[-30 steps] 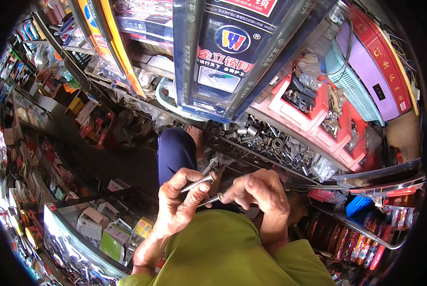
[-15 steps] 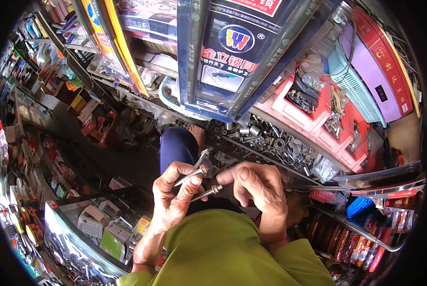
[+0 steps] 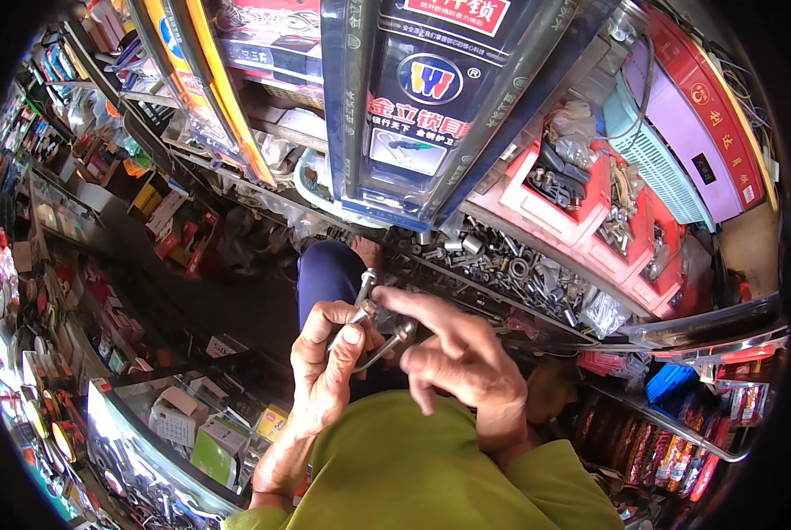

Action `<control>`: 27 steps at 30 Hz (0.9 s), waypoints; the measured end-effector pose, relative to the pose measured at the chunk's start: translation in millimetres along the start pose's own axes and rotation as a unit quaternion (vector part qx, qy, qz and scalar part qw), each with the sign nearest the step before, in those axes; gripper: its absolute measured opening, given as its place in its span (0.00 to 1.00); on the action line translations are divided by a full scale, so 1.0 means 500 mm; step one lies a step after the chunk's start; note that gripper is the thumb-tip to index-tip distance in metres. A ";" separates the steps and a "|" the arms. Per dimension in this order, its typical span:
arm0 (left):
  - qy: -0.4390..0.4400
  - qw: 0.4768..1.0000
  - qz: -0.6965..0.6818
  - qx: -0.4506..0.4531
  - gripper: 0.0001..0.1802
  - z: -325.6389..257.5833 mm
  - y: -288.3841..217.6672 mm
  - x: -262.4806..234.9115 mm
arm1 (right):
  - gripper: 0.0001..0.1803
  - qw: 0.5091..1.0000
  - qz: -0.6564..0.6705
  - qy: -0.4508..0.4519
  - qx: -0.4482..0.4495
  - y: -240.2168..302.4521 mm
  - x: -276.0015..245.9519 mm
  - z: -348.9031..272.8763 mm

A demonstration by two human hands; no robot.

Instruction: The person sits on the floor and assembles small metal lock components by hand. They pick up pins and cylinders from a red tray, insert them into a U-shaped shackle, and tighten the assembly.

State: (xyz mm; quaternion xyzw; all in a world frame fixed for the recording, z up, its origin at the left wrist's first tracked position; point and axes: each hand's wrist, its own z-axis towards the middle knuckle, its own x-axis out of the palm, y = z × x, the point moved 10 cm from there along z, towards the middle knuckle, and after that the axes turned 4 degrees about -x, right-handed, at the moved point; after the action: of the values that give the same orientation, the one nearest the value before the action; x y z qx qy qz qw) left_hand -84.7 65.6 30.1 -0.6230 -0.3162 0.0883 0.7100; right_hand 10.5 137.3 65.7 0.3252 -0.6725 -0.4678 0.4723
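At the shirt [image 3: 413, 459] front, left hand [image 3: 320, 367] grips metal bolts [image 3: 365, 310] between thumb and fingers, right hand [image 3: 466, 353] just beside with fingers spread, index tip near their heads, contact unclear, blue knee [image 3: 329, 278] beyond, then loose hardware [image 3: 501, 265], red bins [image 3: 545, 218] to its right.

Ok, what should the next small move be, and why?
Perhaps pinch the lowest bolt lightly by its head with the right hand: the left hand has the bolts fanned out, that head sits beside the right hand's spread fingers, and those fingers appear to hold nothing.
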 end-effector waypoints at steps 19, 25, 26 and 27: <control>-0.060 0.992 -0.089 0.071 0.11 0.016 0.001 -0.034 | 0.31 0.995 -0.032 0.085 -0.039 0.013 0.090 -0.012; -0.067 0.995 -0.054 0.041 0.11 0.003 0.020 -0.027 | 0.44 0.995 -0.076 0.035 -0.044 -0.019 0.097 0.021; -0.067 0.991 -0.115 0.031 0.11 0.003 0.024 -0.022 | 0.41 0.995 -0.080 0.057 -0.029 -0.004 0.110 0.008; -0.050 0.990 -0.114 0.063 0.11 0.013 0.015 -0.025 | 0.39 0.984 -0.076 0.153 -0.046 -0.003 0.125 -0.005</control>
State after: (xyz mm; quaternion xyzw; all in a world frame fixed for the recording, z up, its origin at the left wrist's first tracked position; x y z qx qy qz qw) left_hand -95.9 65.9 19.2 -0.5318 -0.4140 0.0577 0.7365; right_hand -8.8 81.0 85.5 0.4210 -0.5431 -0.4774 0.5477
